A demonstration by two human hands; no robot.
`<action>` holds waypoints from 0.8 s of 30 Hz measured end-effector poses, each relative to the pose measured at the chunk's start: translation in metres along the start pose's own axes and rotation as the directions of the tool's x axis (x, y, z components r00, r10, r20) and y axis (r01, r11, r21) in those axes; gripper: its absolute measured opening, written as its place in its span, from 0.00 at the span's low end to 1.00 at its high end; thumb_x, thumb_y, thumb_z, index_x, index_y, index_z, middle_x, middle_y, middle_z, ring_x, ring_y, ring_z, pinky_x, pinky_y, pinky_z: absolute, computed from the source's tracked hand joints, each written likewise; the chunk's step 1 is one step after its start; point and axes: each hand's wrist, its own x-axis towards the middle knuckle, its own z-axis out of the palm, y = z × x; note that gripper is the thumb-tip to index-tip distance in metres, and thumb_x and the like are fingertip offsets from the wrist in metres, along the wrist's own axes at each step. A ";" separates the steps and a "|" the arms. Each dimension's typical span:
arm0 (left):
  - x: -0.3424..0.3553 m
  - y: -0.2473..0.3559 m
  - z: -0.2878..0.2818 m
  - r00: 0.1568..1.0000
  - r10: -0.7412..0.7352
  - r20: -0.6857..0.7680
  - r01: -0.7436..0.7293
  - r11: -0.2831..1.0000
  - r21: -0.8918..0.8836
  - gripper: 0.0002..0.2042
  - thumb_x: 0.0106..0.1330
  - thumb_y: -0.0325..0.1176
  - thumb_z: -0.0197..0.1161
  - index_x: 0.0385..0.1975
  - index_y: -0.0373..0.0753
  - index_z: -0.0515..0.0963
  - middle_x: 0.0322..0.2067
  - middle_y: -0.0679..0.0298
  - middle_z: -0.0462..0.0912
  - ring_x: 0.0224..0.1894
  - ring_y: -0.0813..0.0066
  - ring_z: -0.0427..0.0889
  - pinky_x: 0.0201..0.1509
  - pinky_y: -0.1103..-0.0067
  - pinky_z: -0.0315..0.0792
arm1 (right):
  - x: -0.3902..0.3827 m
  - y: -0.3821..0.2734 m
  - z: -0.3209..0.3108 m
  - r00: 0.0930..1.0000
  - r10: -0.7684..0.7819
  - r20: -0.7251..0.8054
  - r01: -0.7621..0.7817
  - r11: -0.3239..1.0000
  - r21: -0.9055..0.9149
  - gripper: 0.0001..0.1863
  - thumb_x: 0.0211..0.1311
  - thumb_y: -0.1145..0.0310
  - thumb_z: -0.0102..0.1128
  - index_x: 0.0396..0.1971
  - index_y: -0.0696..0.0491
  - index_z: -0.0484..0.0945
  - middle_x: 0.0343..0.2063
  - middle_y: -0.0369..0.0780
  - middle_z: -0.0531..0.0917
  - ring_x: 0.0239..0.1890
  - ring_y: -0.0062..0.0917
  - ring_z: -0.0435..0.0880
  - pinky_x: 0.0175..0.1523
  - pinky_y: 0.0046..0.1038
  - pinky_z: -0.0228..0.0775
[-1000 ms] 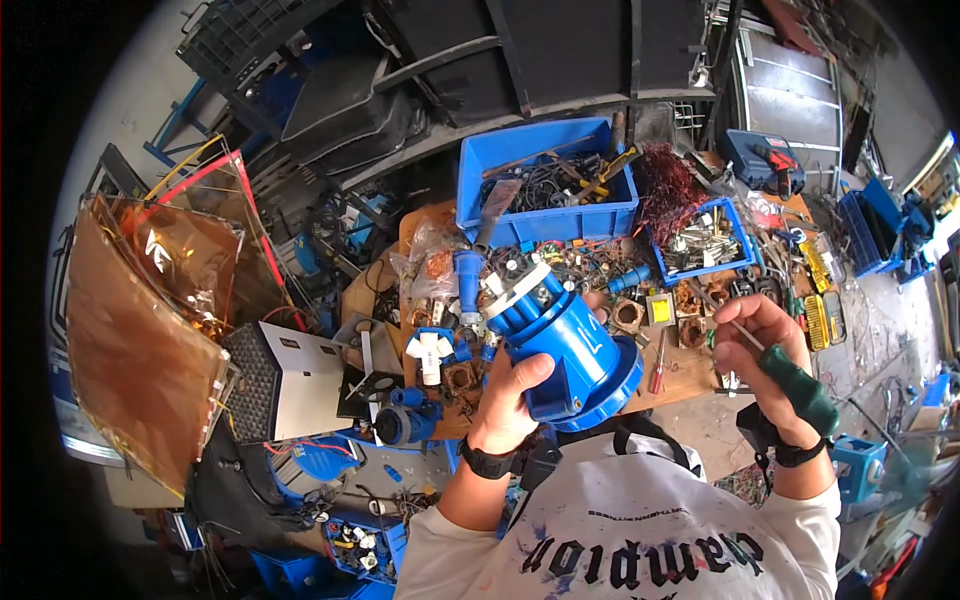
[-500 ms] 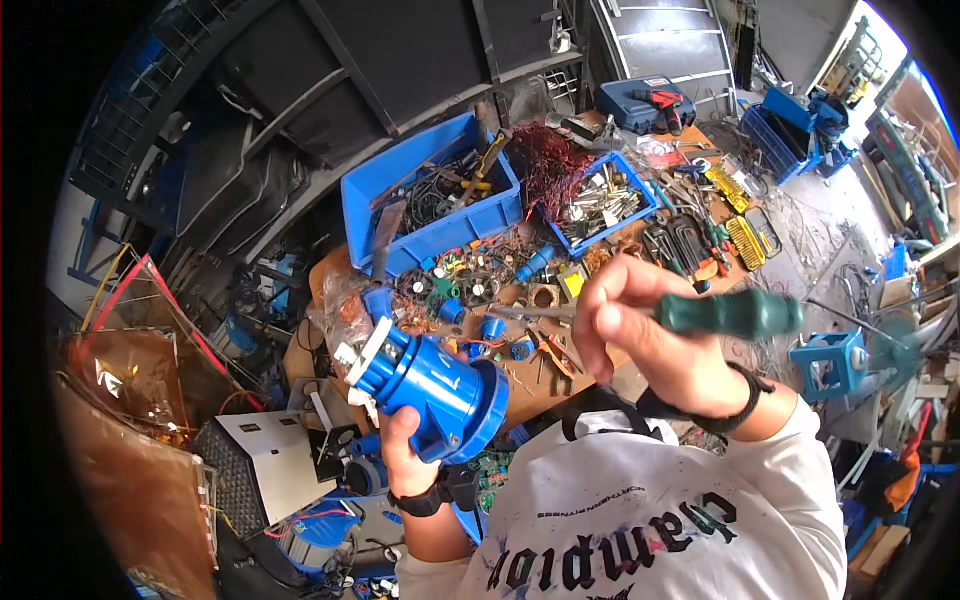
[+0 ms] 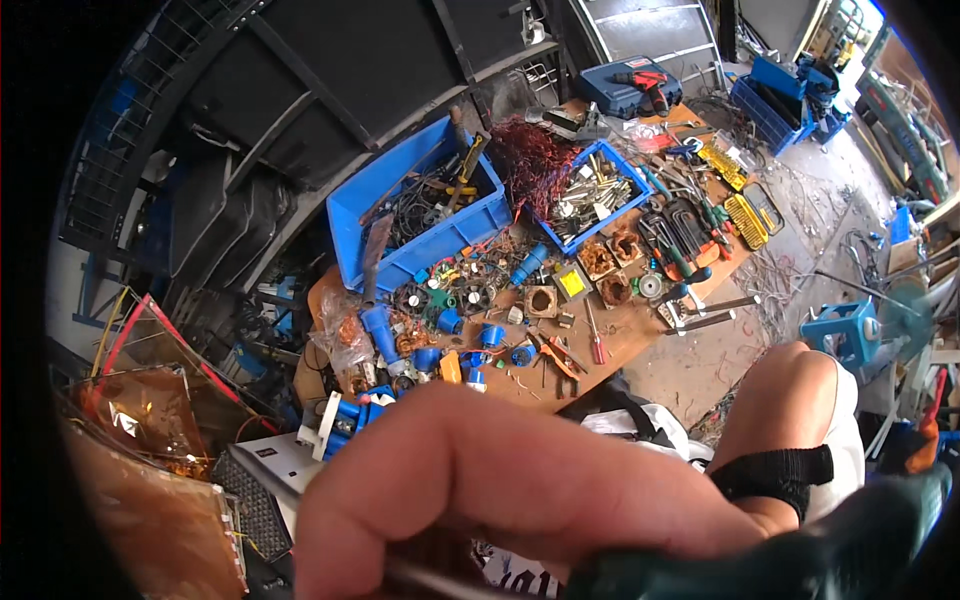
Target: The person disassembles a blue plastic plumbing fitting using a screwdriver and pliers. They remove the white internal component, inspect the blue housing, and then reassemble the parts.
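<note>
Very close to the camera, my right hand (image 3: 500,460) fills the lower middle of the picture, fingers closed round a screwdriver. Its dark green handle (image 3: 800,555) stretches to the lower right, blurred, and part of the metal shaft shows below the fingers. Beyond the fingertips, on the left, a small part of the blue plug housing with its white end (image 3: 345,418) peeks out. The rest of that housing is covered by my right hand, and my left hand does not show.
Ahead stands a wooden workbench (image 3: 640,345) with a large blue bin (image 3: 425,262) of tools and cables, a smaller blue tray (image 3: 600,236) of metal parts, red wire (image 3: 530,165), pliers (image 3: 560,355) and loose blue fittings. A drill (image 3: 650,85) lies on a case (image 3: 605,92) at the back.
My right hand with the screwdriver has come up much closer to the camera and now covers most of the blue plug housing. My left hand has passed out of sight.
</note>
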 end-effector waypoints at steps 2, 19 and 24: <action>-0.001 0.002 0.000 1.000 -0.003 -0.009 0.003 1.000 -0.005 0.46 0.50 0.48 0.72 0.67 0.35 0.57 0.55 0.51 0.73 0.57 0.54 0.75 0.65 0.59 0.68 | 0.004 -0.001 0.000 0.999 0.028 0.016 -0.028 1.000 -0.014 0.14 0.67 0.63 0.60 0.44 0.57 0.71 0.31 0.41 0.78 0.31 0.21 0.76 0.37 0.25 0.68; -0.004 0.000 0.007 0.997 0.042 -0.057 -0.045 0.998 -0.052 0.43 0.53 0.48 0.67 0.66 0.34 0.58 0.57 0.50 0.72 0.60 0.53 0.73 0.67 0.59 0.64 | 0.017 -0.007 -0.008 0.996 0.093 0.009 -0.089 0.972 -0.220 0.20 0.64 0.65 0.64 0.51 0.57 0.73 0.40 0.42 0.80 0.41 0.23 0.78 0.49 0.28 0.70; 0.023 -0.005 0.018 0.998 -0.018 0.065 0.024 0.996 -0.088 0.42 0.54 0.48 0.65 0.66 0.33 0.58 0.58 0.49 0.72 0.61 0.53 0.72 0.68 0.59 0.64 | 0.006 -0.011 -0.029 0.990 0.052 -0.131 -0.096 0.930 -0.355 0.22 0.63 0.65 0.65 0.54 0.58 0.74 0.42 0.42 0.81 0.44 0.24 0.79 0.53 0.29 0.71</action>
